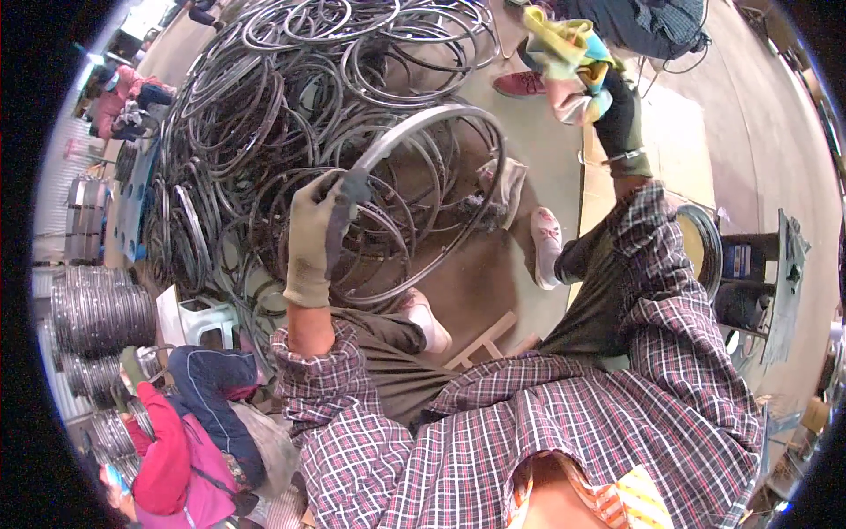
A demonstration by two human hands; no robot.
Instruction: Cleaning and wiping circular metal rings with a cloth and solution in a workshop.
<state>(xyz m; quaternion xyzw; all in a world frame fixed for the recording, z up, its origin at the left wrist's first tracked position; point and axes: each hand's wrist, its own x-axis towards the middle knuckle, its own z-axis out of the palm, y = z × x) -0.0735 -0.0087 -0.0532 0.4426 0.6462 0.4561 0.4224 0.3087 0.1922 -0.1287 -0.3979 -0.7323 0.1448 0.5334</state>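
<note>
My left hand (315, 238), in a pale glove with dark-coated fingers, grips a bicycle-type wheel rim (423, 119) by its left side. The rim is held up at a tilt in front of the pile, and its lower edge reaches above my left shoe. Farther out to the right, my right hand (622, 115), in a dark glove, is closed on a crumpled multicoloured cloth (568, 70). The cloth is apart from the rim and hides part of the fingers.
A big heap of loose metal rims (225, 84) covers the floor ahead and left. Neat rim stacks (101, 309) and a white stool (207, 319) stand left. A person in pink (176, 441) sits lower left; another person (634, 26) is across from me. Cardboard (687, 141) lies right.
</note>
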